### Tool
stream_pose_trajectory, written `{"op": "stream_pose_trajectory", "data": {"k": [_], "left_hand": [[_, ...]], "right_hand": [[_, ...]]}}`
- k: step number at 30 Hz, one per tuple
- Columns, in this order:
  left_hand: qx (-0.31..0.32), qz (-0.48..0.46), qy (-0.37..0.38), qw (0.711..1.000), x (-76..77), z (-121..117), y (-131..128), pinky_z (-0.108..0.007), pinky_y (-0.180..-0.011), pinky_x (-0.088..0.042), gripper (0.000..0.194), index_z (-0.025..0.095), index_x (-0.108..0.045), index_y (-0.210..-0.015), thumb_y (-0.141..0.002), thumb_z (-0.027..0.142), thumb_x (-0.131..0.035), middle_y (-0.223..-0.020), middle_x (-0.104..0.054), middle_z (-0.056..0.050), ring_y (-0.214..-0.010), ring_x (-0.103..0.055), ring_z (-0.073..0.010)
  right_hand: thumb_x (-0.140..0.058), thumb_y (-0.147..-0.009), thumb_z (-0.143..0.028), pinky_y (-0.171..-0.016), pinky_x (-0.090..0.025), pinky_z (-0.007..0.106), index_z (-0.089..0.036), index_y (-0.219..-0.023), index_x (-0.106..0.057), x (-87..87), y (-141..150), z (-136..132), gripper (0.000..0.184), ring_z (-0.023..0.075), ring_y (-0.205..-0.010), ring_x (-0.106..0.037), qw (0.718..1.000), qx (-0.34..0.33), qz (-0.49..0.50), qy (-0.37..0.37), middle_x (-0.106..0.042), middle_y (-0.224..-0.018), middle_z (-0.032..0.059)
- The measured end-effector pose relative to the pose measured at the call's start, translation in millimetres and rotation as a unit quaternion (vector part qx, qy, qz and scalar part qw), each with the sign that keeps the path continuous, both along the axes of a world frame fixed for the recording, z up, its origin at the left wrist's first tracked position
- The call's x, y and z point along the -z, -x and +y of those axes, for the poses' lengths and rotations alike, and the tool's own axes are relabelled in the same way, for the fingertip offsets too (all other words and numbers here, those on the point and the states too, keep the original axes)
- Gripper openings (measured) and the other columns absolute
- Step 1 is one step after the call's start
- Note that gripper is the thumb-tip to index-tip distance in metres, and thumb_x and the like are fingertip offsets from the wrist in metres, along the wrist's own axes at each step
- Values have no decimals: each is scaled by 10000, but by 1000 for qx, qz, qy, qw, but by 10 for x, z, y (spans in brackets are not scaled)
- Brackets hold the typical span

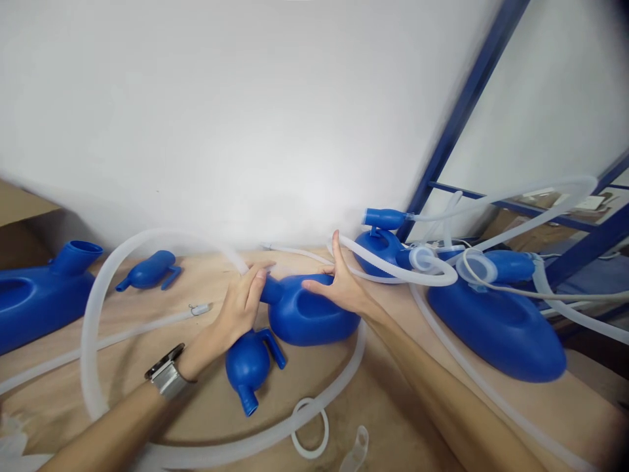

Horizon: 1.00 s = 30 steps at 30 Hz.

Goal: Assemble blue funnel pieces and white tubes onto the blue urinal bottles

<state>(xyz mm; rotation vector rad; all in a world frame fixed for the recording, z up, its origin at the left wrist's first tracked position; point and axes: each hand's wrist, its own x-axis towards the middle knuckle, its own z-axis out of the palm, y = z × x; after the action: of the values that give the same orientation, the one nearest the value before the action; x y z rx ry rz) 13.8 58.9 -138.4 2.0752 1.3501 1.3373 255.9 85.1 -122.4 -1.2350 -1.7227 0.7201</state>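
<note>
A blue plastic urinal bottle (314, 324) lies in the middle of the table, its neck pointing left. My left hand (246, 298) has its fingers closed over the neck; what lies under the fingers is partly hidden. On the body rests my right hand (346, 285), thumb on top, index finger raised and the other fingers behind. Below my left hand is a small blue spouted piece with a handle (248, 362). A thick whitish hose (91, 328) loops around from my left hand to the front. A white ring (325, 426) and a clear plastic piece (361, 442) lie in front.
Another blue bottle (73, 301) and a blue spouted piece (150, 270) are on the left, near a thin tube (147, 324). Right, assembled bottles (501, 328) (378, 246) stand among tangled hoses, beside a blue metal frame (464, 111). A white wall (246, 118) closes the back.
</note>
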Motion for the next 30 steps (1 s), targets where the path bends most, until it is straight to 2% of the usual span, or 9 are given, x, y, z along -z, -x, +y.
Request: {"op": "stream_pose_trajectory", "data": {"k": [3,9,13,16,19,22,24,27,30], "left_hand": [[-40,-18,31,999,-39,28,-83,-427,-1079,-480,485,202,-664,-1246,-1076,470,-298,-1200,-726,-97,-1173,-647,-279],[-95,-64,89,989,-106,239,-185,-520,-1141,-424,555,201,-721,-1133,-1047,571,-317,-1221,-733,-130,-1259,-612,-350],[-48,-113,112,986,-99,301,-164,-491,-1066,-516,801,197,-698,-1260,-1041,663,-85,-1174,-765,-116,-1157,-699,-310],[-4,-123,94,988,-61,296,-115,-469,-1125,-485,857,189,-689,-1308,-1040,644,-14,-1279,-740,-115,-1252,-667,-293],[17,-102,62,993,-4,309,-56,-471,-1208,-401,792,185,-661,-1363,-1033,680,-138,-1418,-672,-113,-1363,-590,-303],[8,-60,42,997,44,341,-18,-499,-1193,-414,764,186,-606,-1433,-905,735,-545,-1429,-659,-143,-1349,-596,-353],[-12,-33,36,999,58,348,-16,-493,-1173,-435,836,202,-566,-1470,-792,652,-761,-1416,-665,-147,-1331,-610,-363],[-51,-4,29,998,55,306,-46,-466,-1160,-449,811,221,-513,-1501,-828,593,-769,-1477,-622,-139,-1370,-585,-341],[-110,19,24,993,45,218,-100,-502,-1108,-479,822,198,-472,-1519,-863,621,-730,-1442,-638,-179,-1349,-597,-372]], "right_hand": [[-796,-797,-465,-876,-560,434,-114,-1660,151,-3,-4,-12,1329,258,-836,-694,999,-37,-11,38,-667,-855,7],[-727,-876,-412,-875,-549,421,-98,-1651,172,-26,28,-56,1228,248,-803,-689,999,-23,-23,9,-661,-817,-8],[-723,-877,-425,-981,-531,463,-119,-1658,165,-79,39,-62,1221,297,-989,-729,998,-9,-55,31,-737,-978,63],[-717,-884,-459,-1030,-508,491,-167,-1681,90,-100,39,-53,1172,325,-1118,-716,995,8,-95,42,-745,-1126,119],[-705,-897,-485,-1056,-490,514,-181,-1688,61,-92,40,-47,1141,348,-1191,-697,992,15,-120,36,-742,-1187,157],[-691,-906,-511,-1082,-475,520,-184,-1691,41,-70,36,-39,1122,356,-1249,-673,992,7,-125,27,-738,-1227,174],[-693,-904,-499,-1083,-477,519,-185,-1690,48,-56,32,-33,1124,354,-1252,-673,993,3,-119,24,-739,-1240,167],[-697,-898,-492,-1079,-484,514,-192,-1690,48,-41,26,-28,1128,350,-1256,-672,994,7,-108,14,-738,-1257,155],[-696,-895,-519,-1071,-488,514,-210,-1694,18,-31,27,-34,1115,355,-1267,-664,994,18,-104,12,-731,-1285,158]]}}
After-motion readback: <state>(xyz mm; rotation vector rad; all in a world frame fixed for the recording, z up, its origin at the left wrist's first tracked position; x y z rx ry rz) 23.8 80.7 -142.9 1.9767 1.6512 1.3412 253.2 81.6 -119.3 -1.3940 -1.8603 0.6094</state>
